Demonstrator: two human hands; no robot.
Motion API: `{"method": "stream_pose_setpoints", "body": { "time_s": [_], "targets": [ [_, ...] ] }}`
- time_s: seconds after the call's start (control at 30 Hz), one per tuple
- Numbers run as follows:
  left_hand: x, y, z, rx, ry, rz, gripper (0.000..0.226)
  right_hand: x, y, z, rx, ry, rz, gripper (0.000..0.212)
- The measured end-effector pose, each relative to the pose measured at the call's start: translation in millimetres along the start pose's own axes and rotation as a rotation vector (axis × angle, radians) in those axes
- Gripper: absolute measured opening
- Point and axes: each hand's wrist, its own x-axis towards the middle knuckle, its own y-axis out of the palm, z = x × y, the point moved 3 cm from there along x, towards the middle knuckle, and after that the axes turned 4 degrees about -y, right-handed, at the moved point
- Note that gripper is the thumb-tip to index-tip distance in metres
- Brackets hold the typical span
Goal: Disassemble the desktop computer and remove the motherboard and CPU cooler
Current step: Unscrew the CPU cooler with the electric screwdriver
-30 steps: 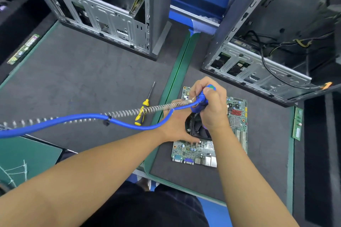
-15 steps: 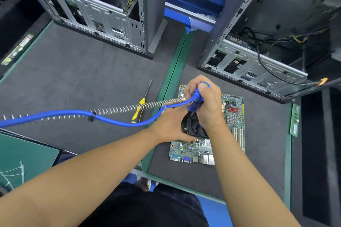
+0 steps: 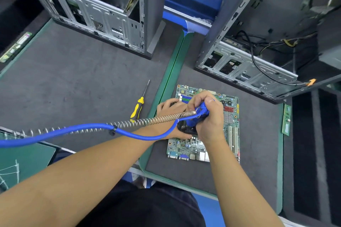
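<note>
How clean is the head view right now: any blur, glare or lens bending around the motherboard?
Head view: even, soft light, no glare on the motherboard, though its print is too small to read; head view: the wide lens skews the left case and the right case outward; head view: the right hand and blue driver look slightly soft, and hide most of the CPU cooler.

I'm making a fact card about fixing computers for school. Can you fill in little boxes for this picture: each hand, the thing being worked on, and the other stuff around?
right hand: grips the blue power screwdriver
left hand: rests on the CPU cooler
worked on: motherboard, flat on the grey mat
tool line: blue hose and coil spring lead off left
lying spare: yellow-handled screwdriver left of the board; RAM stick on its right
behind: left computer case and right computer case, both open
</note>
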Motion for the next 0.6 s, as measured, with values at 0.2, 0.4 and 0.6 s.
{"method": "stream_pose_setpoints", "body": {
  "time_s": [0.2,0.4,0.6],
  "targets": [
    [-3.0,-2.1,-1.5,-0.045,0.058,-0.082,0.092,1.5,0.4,2.7,0.060,-0.038,-0.004,0.025],
    [-1.5,0.0,-1.0,-0.008,0.053,-0.069,0.088,-0.4,1.4,2.0,0.062,-0.039,0.008,0.024],
    [-1.5,-0.5,0.6,0.022,0.055,-0.019,0.082,2.2,5.3,4.9,0.022,-0.042,0.002,0.025]
  ]
}}
